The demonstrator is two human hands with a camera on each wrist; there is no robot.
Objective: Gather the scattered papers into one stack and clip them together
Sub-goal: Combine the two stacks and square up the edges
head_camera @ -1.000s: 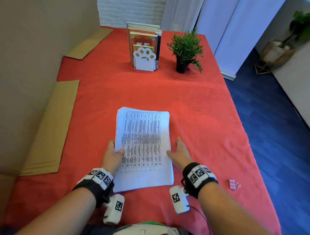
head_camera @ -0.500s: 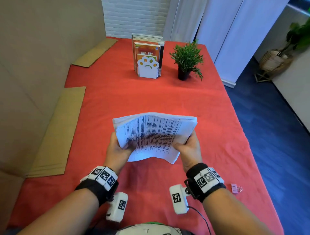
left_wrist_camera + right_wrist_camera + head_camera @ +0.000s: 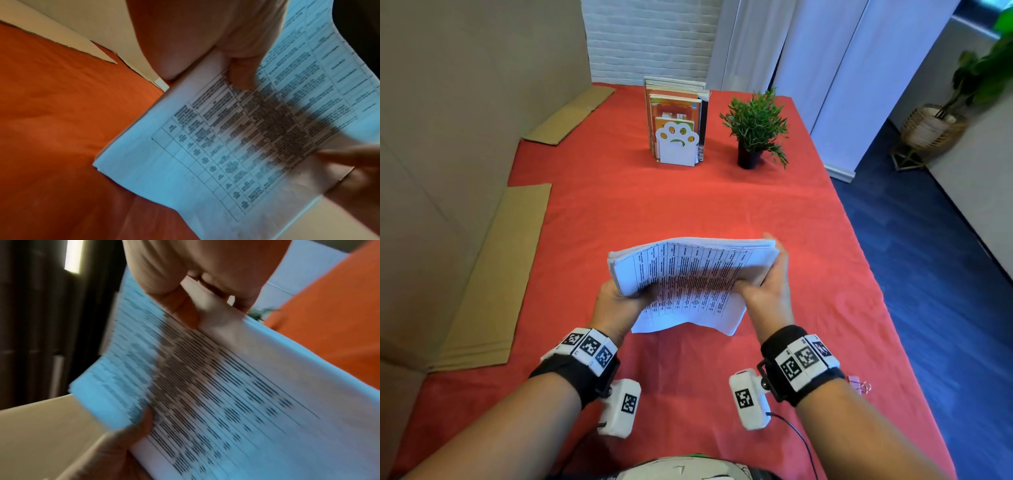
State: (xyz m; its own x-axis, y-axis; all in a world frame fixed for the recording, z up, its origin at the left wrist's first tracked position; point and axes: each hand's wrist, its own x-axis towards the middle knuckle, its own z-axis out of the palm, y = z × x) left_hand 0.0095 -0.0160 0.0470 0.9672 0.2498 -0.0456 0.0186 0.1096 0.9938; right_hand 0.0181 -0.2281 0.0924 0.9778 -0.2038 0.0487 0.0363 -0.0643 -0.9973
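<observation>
A stack of white printed papers (image 3: 688,274) is lifted off the red table (image 3: 654,205), turned sideways with its long edge across. My left hand (image 3: 619,299) grips its left end, thumb on the printed top sheet (image 3: 236,138). My right hand (image 3: 767,287) grips the right end, thumb on top and fingers wrapped behind; the sheets (image 3: 226,386) look blurred in that wrist view. The near edge of the stack sags downward. A small pink binder clip (image 3: 859,383) lies on the table behind my right wrist, partly hidden.
A white paw-shaped bookend with books (image 3: 676,137) and a small potted plant (image 3: 756,130) stand at the far end. Flat cardboard pieces (image 3: 493,274) lie along the left side by a cardboard wall. The table's right edge drops to a blue floor (image 3: 928,274).
The stack lay flat on the table with both hands at its sides; both hands have since gripped it, lifted it and turned it sideways.
</observation>
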